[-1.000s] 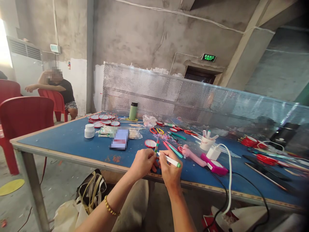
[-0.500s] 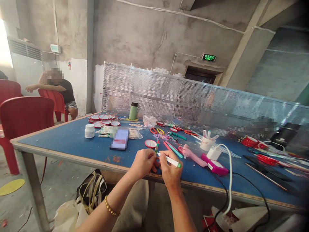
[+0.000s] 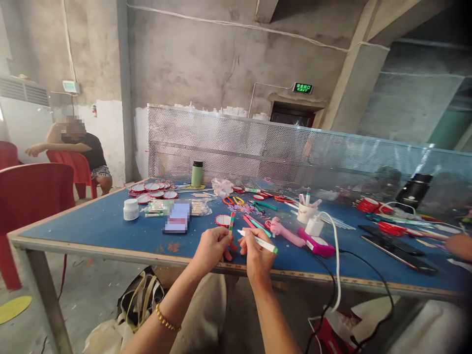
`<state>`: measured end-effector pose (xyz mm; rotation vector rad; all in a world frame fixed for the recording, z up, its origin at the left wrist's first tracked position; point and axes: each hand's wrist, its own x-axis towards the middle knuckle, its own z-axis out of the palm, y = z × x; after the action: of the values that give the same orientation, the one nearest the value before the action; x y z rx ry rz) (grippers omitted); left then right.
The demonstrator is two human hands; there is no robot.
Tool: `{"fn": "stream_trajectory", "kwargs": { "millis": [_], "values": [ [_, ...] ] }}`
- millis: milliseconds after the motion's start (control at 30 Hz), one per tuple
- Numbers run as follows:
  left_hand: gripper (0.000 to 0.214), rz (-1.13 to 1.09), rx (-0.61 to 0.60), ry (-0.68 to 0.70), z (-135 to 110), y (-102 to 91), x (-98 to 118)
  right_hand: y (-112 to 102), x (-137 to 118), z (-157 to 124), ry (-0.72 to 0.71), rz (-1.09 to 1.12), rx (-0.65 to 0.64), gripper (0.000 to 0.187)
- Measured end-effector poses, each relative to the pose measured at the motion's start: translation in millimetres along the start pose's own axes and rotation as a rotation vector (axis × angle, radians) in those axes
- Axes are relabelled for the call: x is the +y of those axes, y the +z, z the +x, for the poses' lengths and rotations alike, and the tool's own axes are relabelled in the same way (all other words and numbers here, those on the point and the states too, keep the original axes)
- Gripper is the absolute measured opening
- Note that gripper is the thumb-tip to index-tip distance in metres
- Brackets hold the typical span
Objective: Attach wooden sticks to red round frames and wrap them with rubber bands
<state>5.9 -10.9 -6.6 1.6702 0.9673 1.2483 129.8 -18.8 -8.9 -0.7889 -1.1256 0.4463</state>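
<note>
My left hand (image 3: 213, 248) is closed on a thin stick (image 3: 231, 222) with red and green bands, held upright above the table's front edge. In my right hand (image 3: 258, 260) is a white marker (image 3: 264, 243) with a green end, uncapped. Its tip points at the stick, with a small gap between them. Just behind the stick lies a round red-rimmed disc (image 3: 222, 220). Pink and teal pen-like tools (image 3: 258, 224) rest on the table beyond my right hand. My left fingers hide the stick's lower end.
On the blue table (image 3: 92, 231) are a phone (image 3: 177, 218), a white jar (image 3: 131, 210), a green bottle (image 3: 197, 174), a pen cup (image 3: 307, 213), a pink handheld fan (image 3: 285, 232) and cables. A person (image 3: 88, 147) sits at left; another person's hand (image 3: 459, 245) shows at right.
The marker tip has drawn back from the stick, leaving a gap between my hands. The head view has shifted slightly, and another person's hand has appeared at the right edge.
</note>
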Motion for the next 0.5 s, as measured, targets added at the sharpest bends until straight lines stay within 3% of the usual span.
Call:
{"fn": "stream_trajectory", "kwargs": {
  "millis": [500],
  "values": [
    [0.022, -0.064, 0.025, 0.003, 5.9, 0.7, -1.8, -0.5, -1.3, 3.6, 0.029, 0.007, -0.125, 0.020]
  ]
}}
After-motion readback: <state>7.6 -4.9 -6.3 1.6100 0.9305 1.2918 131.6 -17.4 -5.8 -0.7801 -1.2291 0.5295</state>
